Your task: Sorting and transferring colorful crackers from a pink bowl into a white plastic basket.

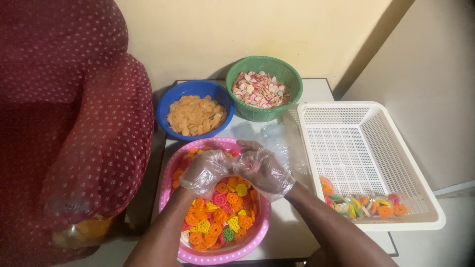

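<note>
Both hands wear clear plastic gloves and meet over the pink bowl [173, 237], which sits at the front of the counter [316, 91] and is full of orange, yellow, red and green wheel-shaped crackers [217, 222]. The left hand [204, 171] is loosely curled and the right hand [262, 170] is bent against it, fingertips touching; whether either grips a cracker cannot be told. Behind stand a blue bowl [170, 101] of pale chips and a green basket [292, 81] of white-and-red chips, and to the right lies a white tray [420, 148] holding a filled packet [366, 205].
</note>
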